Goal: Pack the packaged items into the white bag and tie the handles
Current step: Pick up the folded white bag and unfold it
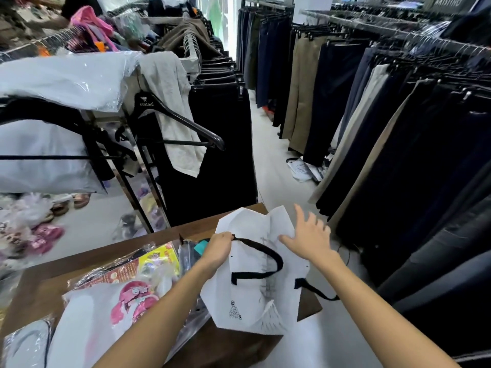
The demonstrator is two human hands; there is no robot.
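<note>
A white paper bag with black handles lies flattened on the right end of the brown table. My left hand is closed around the bag's left edge and the end of one black handle. My right hand has its fingers spread and rests flat on the upper right of the bag. Several plastic-wrapped items lie on the table to the left, among them one with a pink cartoon print and one in red and yellow.
Racks of dark and beige trousers line the right side. A rack with black hangers, a grey cloth and plastic-covered garments stands at the left. A narrow floor aisle runs between them. Sandals lie on the floor at the far left.
</note>
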